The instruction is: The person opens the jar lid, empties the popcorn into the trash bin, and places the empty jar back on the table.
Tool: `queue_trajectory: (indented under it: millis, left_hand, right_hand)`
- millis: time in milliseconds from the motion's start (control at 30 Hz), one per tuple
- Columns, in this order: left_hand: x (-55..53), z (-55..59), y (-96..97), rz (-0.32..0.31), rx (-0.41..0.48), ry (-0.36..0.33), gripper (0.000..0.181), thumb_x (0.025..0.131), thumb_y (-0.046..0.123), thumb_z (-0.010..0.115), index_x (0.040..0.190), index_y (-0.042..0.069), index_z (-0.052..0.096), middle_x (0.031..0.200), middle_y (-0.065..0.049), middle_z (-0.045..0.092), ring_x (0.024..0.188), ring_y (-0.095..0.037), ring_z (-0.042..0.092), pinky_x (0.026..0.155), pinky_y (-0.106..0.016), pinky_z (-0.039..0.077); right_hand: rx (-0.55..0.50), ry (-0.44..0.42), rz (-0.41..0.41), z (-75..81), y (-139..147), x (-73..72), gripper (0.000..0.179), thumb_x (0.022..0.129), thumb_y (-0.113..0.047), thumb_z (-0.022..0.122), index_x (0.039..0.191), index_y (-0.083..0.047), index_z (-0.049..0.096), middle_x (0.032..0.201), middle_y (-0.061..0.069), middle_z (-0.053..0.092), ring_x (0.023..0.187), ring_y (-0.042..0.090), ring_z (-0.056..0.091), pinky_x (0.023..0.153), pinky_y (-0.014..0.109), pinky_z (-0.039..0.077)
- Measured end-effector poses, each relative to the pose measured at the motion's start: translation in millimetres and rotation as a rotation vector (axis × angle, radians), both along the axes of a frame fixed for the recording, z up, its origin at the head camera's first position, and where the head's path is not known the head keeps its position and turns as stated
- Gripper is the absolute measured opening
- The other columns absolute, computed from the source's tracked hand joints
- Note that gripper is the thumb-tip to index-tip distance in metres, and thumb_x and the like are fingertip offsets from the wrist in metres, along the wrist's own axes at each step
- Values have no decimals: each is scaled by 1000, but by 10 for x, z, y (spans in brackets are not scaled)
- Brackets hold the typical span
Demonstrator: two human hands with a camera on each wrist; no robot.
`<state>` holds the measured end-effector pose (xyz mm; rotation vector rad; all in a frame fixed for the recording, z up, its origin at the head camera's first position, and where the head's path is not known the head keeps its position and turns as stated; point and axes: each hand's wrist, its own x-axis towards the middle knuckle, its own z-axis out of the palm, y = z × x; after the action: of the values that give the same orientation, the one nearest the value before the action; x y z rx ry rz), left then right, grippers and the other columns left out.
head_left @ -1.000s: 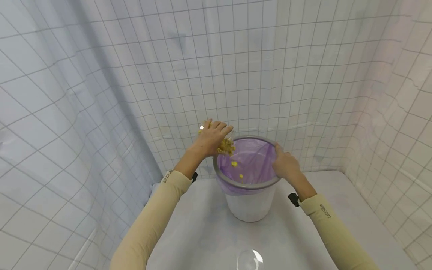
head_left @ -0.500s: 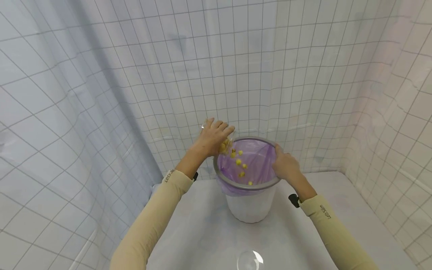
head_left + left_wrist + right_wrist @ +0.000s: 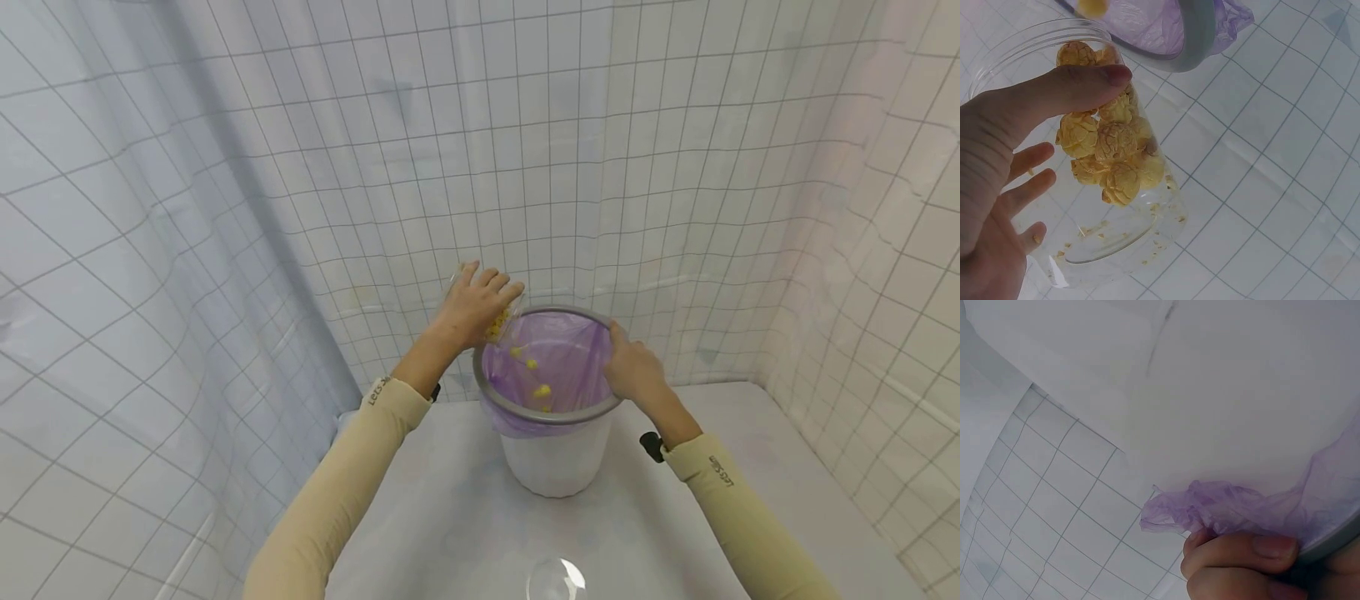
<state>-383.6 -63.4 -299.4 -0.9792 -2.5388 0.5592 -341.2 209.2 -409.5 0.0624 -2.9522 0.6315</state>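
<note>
My left hand grips a clear plastic jar, tipped with its mouth over the left rim of a white trash can. Round yellow-brown popcorn is bunched toward the jar's mouth, and crumbs cling near its base. Several yellow pieces of popcorn are in mid-air inside the can's opening. A purple bag lines the can, folded out under its grey rim. At the can's right side my right hand holds the rim, with fingers curled under it against the bag in the right wrist view.
A clear round lid lies on the white table near the front edge of view. White grid-patterned curtains hang close behind the can and along both sides.
Popcorn keeps dropping from the jar into the can, and less shows in the jar's mouth. My left hand has shifted slightly right; my right hand stays on the rim.
</note>
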Motion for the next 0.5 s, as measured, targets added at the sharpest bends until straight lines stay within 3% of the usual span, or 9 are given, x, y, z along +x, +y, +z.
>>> queue_trajectory:
  millis: [233, 500]
  left_hand:
    - [39, -11, 7, -37, -8, 79, 81, 81, 25, 89, 149, 21, 45, 148, -5, 54, 144, -27, 47, 128, -53, 28]
    - [63, -30, 49, -41, -38, 97, 87, 77, 31, 91, 150, 21, 45, 149, -5, 53, 147, -28, 44, 130, -53, 25]
  right_hand:
    - [4, -5, 0, 15, 6, 8, 73, 95, -11, 46, 162, 3, 20, 106, 37, 66, 81, 39, 63, 65, 52, 55]
    - [0, 4, -2, 11, -2, 14, 73, 95, -11, 46, 161, 4, 21, 104, 37, 66, 77, 37, 62, 62, 49, 54]
